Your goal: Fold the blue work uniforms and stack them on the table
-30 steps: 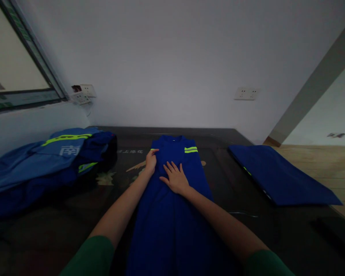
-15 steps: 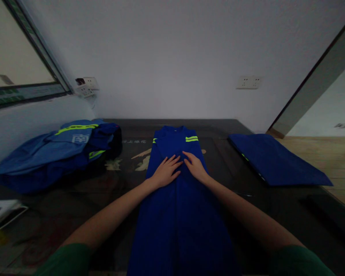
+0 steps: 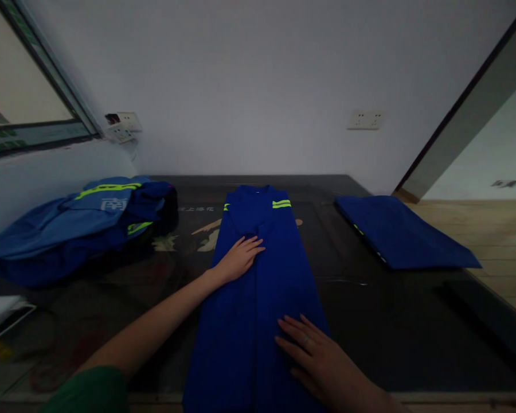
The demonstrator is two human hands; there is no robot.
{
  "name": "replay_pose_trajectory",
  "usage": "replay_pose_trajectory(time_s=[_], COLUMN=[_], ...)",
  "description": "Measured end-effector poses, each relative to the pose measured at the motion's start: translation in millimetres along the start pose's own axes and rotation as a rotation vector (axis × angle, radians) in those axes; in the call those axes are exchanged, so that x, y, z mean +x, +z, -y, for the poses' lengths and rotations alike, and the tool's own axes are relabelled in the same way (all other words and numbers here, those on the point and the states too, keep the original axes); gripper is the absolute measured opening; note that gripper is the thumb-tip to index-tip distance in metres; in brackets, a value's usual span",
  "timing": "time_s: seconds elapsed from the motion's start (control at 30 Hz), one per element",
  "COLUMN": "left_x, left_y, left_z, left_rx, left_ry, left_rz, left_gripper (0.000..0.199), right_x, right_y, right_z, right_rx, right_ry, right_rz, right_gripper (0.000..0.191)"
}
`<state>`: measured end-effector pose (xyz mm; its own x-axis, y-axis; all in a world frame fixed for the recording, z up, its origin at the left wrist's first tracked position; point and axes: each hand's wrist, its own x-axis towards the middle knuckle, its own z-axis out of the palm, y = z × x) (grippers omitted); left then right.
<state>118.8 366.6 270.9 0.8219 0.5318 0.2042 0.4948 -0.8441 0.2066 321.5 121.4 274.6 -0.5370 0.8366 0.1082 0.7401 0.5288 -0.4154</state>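
Observation:
A blue work jacket [image 3: 279, 275] with yellow-green reflective stripes lies lengthwise on the dark table, its sides folded in to the middle and its collar toward the wall. My left hand [image 3: 237, 259] rests flat on its upper middle, fingers spread. Lower down, at the jacket's right half, my right hand [image 3: 316, 355] lies with its fingers stretched out over the cloth, a ring on one finger. Neither hand grips the fabric. The jacket's lowest part runs out of view.
On the left a heap of blue clothing [image 3: 69, 229] with reflective strips lies by the wall. A folded blue garment [image 3: 399, 229] lies at the right edge of the dark table [image 3: 348, 321]. A white device [image 3: 0, 312] with a cable stands at the far left.
My right hand has moved down the jacket toward me, away from my left hand. The left hand stays on the upper part. The view has shifted slightly.

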Motion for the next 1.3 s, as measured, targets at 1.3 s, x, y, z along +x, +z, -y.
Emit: replay_pose_trajectory(time_s=[1.3], left_x=[-160], left_y=[-14.2], left_z=[-176], left_rx=[-0.059], left_ry=[0.28], left_rz=[0.204], left_gripper=[0.063], right_x=[-113], right_y=[61], right_z=[30], right_rx=[-0.307], right_ry=[-0.232], right_rz=[-0.551], right_gripper=[0.039])
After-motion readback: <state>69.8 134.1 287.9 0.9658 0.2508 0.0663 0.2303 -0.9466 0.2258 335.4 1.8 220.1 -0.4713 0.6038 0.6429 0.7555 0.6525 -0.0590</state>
